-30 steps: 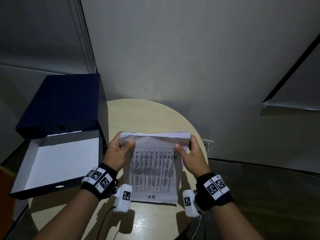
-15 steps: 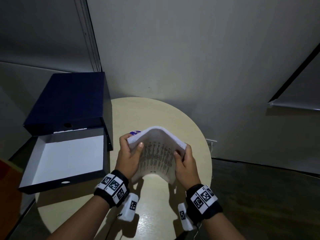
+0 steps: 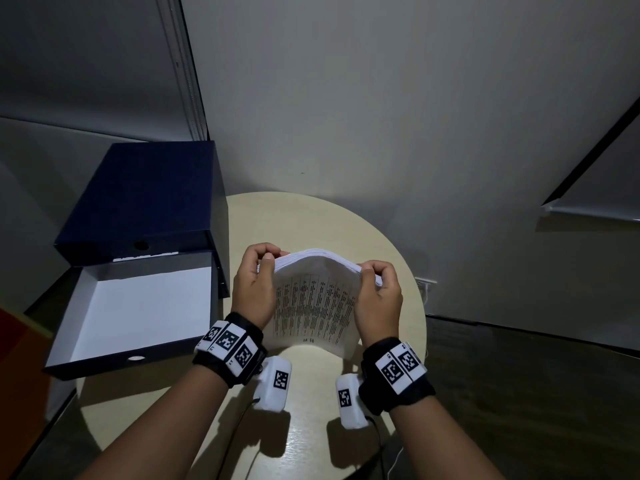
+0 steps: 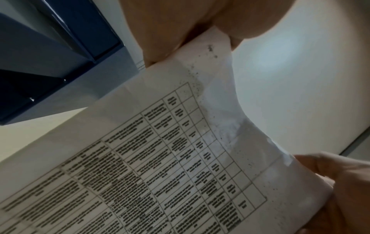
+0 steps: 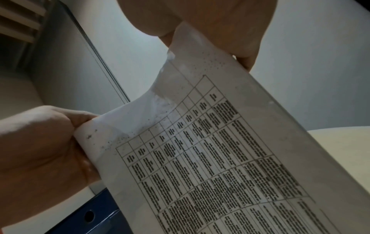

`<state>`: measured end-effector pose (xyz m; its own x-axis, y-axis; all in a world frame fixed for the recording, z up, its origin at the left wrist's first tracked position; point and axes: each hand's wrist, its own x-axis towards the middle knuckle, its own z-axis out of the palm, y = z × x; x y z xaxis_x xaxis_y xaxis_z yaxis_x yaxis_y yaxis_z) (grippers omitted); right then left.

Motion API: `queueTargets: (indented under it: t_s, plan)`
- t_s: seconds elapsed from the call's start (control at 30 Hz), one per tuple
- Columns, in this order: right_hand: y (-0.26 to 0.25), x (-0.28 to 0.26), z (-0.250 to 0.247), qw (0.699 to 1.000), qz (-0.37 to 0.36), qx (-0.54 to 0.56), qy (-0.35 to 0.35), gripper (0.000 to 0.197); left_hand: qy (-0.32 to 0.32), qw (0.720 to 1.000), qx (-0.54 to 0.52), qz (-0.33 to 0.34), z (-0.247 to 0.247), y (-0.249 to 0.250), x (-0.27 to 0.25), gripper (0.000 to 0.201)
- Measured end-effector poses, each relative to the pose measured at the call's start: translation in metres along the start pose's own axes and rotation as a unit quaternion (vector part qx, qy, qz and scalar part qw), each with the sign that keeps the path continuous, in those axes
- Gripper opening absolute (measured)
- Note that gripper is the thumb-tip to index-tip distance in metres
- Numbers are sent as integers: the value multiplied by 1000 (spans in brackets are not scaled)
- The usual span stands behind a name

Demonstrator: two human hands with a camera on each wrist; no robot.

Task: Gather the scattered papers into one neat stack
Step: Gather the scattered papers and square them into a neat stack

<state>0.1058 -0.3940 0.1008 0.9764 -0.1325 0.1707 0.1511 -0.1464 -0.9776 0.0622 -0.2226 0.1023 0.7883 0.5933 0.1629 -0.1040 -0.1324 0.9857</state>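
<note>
A thick stack of white papers with a printed table on its near face stands on edge above the round table, bowed upward in an arch. My left hand grips the stack's upper left corner, thumb on the near side. My right hand grips the upper right corner. The left wrist view shows the printed sheet pinched under my left hand. In the right wrist view the same sheet runs between my right hand and the other hand.
An open dark blue box with a white inside lies left of the papers, its lid standing up behind it. The beige round table ends close to a grey wall. A dark floor lies to the right.
The stack went from lying flat against the table to being raised and bent into an arch. Both hands shifted up to its top corners and moved slightly apart.
</note>
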Motion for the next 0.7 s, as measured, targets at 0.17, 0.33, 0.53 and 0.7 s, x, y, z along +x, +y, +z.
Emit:
queueTargets:
  t_s: [0.17,0.33,0.53,0.7]
  plan:
    - [14,-4,-13,996,-19,34,-76,36,-85,995,-52,16,-17,-11,-7,54]
    - [45,-15,-25,987,50,-43,-144,41,-144,981,108,-77,-34,-56,-13,38]
    - [32,-11,-15,992,-1,-76,-104,17,-139,981,93,-97,-36,-57,-16,36]
    - [-14,29,-13,998,-5,-11,-62,29,-178,970,121,-109,-55,-53,-30,39]
